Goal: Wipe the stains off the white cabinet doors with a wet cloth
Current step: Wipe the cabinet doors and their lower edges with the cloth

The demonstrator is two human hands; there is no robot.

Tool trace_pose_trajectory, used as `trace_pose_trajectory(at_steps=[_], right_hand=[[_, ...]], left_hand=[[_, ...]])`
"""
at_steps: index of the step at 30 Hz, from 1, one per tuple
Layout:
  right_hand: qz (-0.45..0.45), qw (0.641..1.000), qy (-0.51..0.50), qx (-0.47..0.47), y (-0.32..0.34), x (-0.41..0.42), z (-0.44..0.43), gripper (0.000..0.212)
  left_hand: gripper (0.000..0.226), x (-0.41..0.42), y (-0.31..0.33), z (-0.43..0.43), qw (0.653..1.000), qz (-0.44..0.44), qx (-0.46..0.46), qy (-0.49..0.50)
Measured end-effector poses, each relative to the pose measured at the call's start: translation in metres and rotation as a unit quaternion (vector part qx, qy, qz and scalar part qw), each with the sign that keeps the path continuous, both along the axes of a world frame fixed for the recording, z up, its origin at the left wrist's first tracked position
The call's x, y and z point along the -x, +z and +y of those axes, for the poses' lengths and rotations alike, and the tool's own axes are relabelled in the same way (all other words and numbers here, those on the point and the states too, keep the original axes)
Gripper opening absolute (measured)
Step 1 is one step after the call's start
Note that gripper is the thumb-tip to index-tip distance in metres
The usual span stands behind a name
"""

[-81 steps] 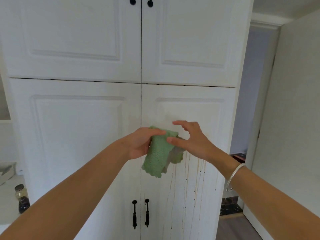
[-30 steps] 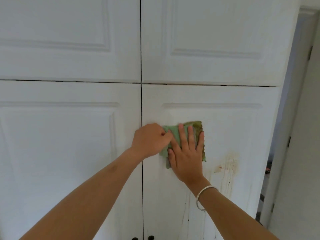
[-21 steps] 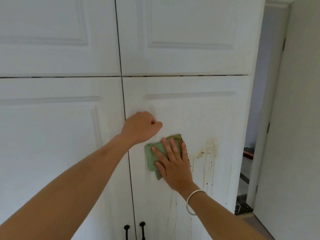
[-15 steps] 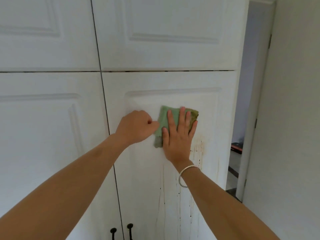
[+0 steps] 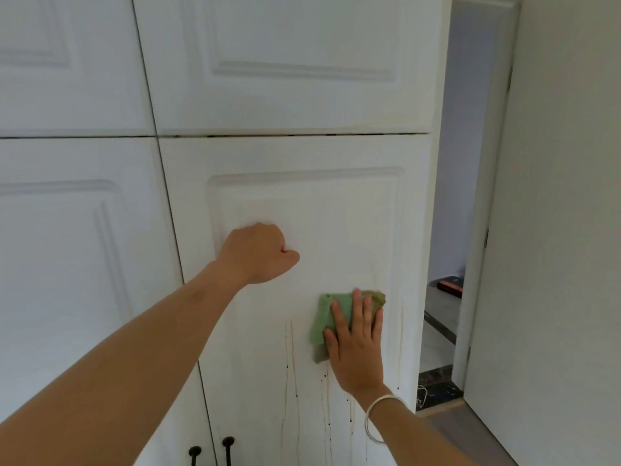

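Flat right hand is wiping the cloth downward, blotch gone, toward remaining drips; fisted empty left hand is bracing the door.

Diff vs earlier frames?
The left hand let go of the green cloth and now rests as a fist against the lower right door. The right hand pressed the cloth flat and wiped it down the panel; the brown blotch no longer shows. Drip streaks below remain.
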State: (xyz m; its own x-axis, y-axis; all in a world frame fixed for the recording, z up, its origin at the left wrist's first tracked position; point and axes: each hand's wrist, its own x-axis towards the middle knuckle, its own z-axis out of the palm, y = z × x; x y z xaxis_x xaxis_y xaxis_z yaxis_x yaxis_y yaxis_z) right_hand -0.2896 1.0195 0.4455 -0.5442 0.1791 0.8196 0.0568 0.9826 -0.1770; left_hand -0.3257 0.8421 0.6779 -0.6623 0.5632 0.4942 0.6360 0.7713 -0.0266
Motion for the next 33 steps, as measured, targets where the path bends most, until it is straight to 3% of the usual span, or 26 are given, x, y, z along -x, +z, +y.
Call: trace_pose_trajectory(at_steps=[5,7,13,19,22,25,30,33], right_hand=[[0.118,0.992,-0.017,0.046,0.137,0.019,0.011,0.057],[0.154,0.986,-0.020,0.054,0.153,0.026,0.014,0.056],[0.183,0.982,0.011,0.053,0.084,0.034,0.021,0.056],[0.080,0.993,0.038,0.075,-0.043,0.012,0.029,0.057],[0.033,0.997,0.028,0.063,-0.060,0.004,0.031,0.058],[0.041,0.997,0.023,0.065,-0.017,0.003,0.026,0.058],[0.178,0.980,0.023,0.090,0.142,0.026,0.024,0.056],[0.224,0.972,0.017,0.069,0.176,0.033,0.027,0.055]], left_hand=[[0.043,-0.002,0.000,0.001,1.000,0.008,0.003,0.004],[0.043,-0.001,-0.002,0.002,1.000,0.007,0.006,0.002],[0.043,0.006,-0.005,0.003,1.000,0.017,0.014,0.005],[0.042,0.006,-0.006,0.002,1.000,0.016,-0.003,0.018],[0.043,0.005,-0.004,0.001,1.000,0.019,-0.009,0.023],[0.043,0.002,-0.004,0.003,1.000,0.010,-0.013,0.017],[0.043,0.001,-0.008,0.004,1.000,0.019,-0.002,0.015],[0.043,0.005,-0.008,0.003,1.000,0.024,-0.004,0.009]])
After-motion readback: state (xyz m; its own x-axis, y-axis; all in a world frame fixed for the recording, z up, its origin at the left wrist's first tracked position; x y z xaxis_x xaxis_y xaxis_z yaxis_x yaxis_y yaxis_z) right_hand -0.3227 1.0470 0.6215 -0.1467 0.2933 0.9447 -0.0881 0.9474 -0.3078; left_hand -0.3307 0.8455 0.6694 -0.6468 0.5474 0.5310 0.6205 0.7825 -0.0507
